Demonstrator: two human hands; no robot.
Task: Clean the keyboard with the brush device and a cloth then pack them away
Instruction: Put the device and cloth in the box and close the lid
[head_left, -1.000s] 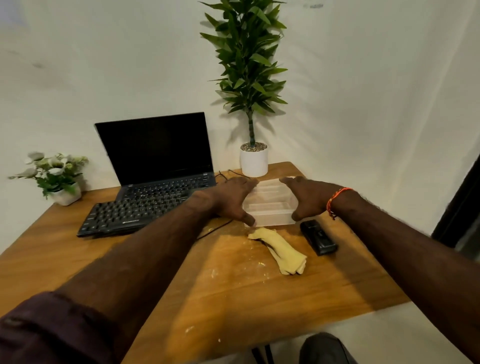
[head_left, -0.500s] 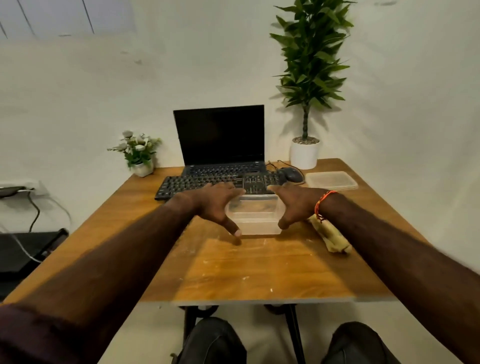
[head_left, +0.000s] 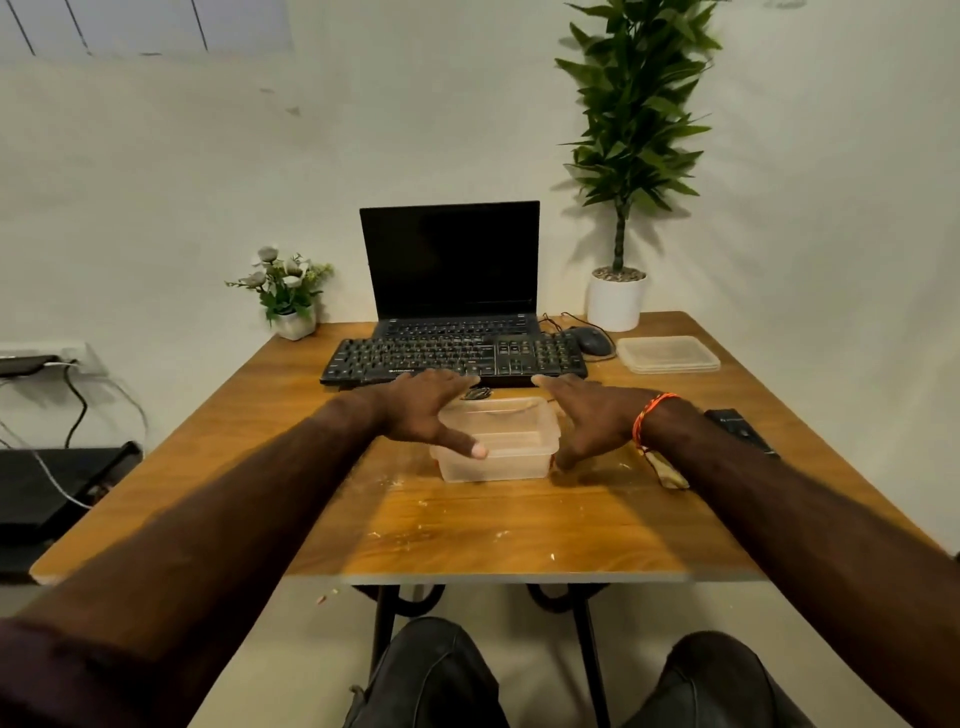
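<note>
A clear plastic container (head_left: 493, 465) stands without a lid at the table's middle, just in front of the black keyboard (head_left: 452, 358). My left hand (head_left: 426, 410) grips its left side, thumb on the front wall. My right hand (head_left: 587, 415) holds its right side. The yellow cloth (head_left: 672, 475) lies to the right, mostly hidden under my right forearm. The black brush device (head_left: 740, 431) lies further right near the table edge.
The container's lid (head_left: 667, 353) lies at the back right. Behind the keyboard are an open laptop (head_left: 449, 265), a mouse (head_left: 592, 340), a tall plant in a white pot (head_left: 615, 301) and a small flower pot (head_left: 293, 322). Crumbs dot the wooden table (head_left: 493, 530).
Both hands have brought the container from the back right, near the plant, to the middle in front of the keyboard. Its lid now lies at the back right. My view has swung left.
</note>
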